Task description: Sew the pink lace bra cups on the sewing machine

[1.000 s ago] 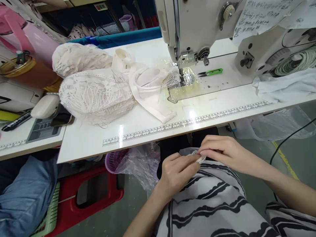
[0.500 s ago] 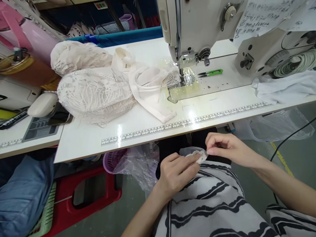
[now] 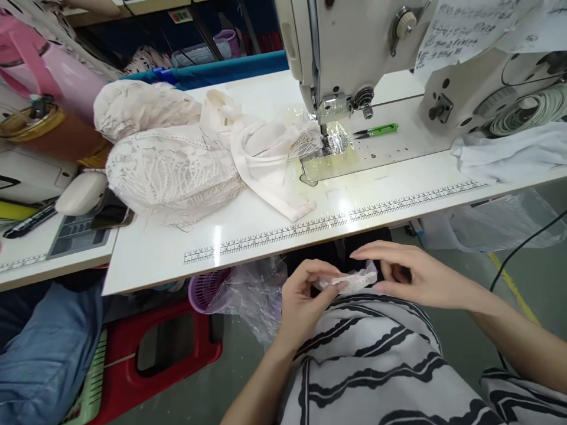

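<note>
Above my lap, just below the table's front edge, a small crumpled piece of white lace (image 3: 355, 282) is pinched between the thumb and fingers of my left hand (image 3: 303, 298). My right hand (image 3: 414, 274) is at the lace's right end, its index finger stretched out over it and its thumb apart below; nothing shows between them. On the table, a cream fabric piece with a curved band (image 3: 266, 165) runs to the needle area of the sewing machine (image 3: 341, 47). Beside it, to the left, are bundled white lace pieces (image 3: 170, 171).
Green thread snips (image 3: 376, 131) lie on the machine bed. A printed ruler (image 3: 266, 234) runs along the table's front edge. White cloth (image 3: 509, 153) rests at the right. Below are a purple basket (image 3: 206, 290), plastic bags, a red stool (image 3: 163, 348) and a black cable (image 3: 527, 239).
My left hand has turned from lying over the lace to pinching it from the side. My right hand's fingers have gone from a pinch at the lace's edge to spread apart.
</note>
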A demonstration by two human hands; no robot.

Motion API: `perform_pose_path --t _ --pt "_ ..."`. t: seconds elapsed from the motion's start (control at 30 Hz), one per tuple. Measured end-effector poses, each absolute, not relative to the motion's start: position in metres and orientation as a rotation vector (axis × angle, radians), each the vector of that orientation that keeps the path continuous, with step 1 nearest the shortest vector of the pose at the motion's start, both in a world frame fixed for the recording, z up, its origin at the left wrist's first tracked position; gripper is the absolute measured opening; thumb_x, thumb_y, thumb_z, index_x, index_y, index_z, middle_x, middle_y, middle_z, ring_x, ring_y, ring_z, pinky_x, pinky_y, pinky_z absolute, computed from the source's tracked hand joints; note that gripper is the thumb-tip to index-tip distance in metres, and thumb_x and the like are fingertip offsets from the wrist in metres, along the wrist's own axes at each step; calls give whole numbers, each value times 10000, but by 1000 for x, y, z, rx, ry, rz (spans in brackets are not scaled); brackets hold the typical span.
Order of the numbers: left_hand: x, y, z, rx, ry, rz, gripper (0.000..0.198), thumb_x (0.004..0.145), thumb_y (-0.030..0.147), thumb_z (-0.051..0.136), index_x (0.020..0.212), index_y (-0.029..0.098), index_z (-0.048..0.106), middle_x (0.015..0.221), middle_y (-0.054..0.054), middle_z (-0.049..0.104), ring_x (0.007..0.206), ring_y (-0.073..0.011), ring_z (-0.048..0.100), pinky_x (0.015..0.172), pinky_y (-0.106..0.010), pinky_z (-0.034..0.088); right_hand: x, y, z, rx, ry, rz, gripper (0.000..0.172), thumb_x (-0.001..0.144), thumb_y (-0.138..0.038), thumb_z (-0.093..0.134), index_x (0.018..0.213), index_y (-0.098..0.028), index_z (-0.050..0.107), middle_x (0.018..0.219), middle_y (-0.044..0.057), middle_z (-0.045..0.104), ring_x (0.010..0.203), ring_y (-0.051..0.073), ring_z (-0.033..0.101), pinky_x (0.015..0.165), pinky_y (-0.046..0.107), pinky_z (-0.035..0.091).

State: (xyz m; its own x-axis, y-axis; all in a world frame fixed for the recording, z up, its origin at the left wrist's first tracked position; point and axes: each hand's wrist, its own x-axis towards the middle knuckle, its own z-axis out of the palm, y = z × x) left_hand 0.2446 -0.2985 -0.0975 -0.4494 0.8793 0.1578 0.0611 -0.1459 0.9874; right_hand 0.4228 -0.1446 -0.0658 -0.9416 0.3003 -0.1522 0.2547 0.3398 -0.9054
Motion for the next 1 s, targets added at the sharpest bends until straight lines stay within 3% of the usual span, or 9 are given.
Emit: perform_pose_path --t 0.07,0.13,0.3,0.4,0.5,0.63,0.8,1.0 --pt "240 -300 -101 827 1467 1655 147 774 182 740 864 198 625 799 4 640 723 -110 617 639 -200 498 408 -147 -73 -604 -2416 1862 258 870 -387 606 1075 -232 632 744 -12 580 547 78 425 489 218 353" --pt "235 -301 -103 639 1437 1599 170 778 242 746 882 194 621 770 13 615 680 -87 577 610 -176 467 400 -146 -80 -679 -2281 1981 221 859 -419 616 883 -201 638 615 -43 499 527 74 414 495 220 334" --pt "229 -298 -101 606 1322 1304 348 745 337 772 1018 180 626 914 -39 627 781 -130 584 674 -226 475 394 -146 -83 -703 -2175 2097 221 841 -421 640 843 -200 639 616 -38 545 517 76 489 518 231 373" --pt "234 -289 -98 705 1372 1218 309 692 304 812 900 174 625 816 -7 599 697 -107 543 613 -212 442 392 -150 -80 -744 -2193 2039 226 836 -427 641 833 -201 642 592 -33 547 520 90 497 512 238 376" --pt "241 -282 -96 820 1489 1272 227 720 257 787 784 173 586 750 13 590 667 -98 530 602 -205 427 393 -150 -79 -767 -2171 1963 236 835 -437 640 842 -201 646 641 -12 582 540 102 508 519 251 396" --pt "245 -284 -96 1075 1590 1426 131 822 116 643 778 187 543 828 -2 671 737 -115 604 647 -213 460 402 -148 -77 -603 -2174 1878 214 847 -417 632 820 -208 671 799 34 627 670 131 559 587 270 432" --pt "245 -292 -101 1654 1647 1522 186 840 11 555 796 191 569 912 -22 680 793 -119 637 651 -208 483 408 -150 -74 -634 -2292 1753 260 889 -409 575 736 -201 602 761 24 609 672 128 546 606 267 425" --pt "244 -297 -103 1999 1787 1525 233 789 -17 578 785 215 610 1040 -50 575 691 -96 545 611 -238 492 404 -159 -71 -591 -2461 1564 129 869 -344 606 899 -226 646 795 16 610 637 107 514 521 230 385"
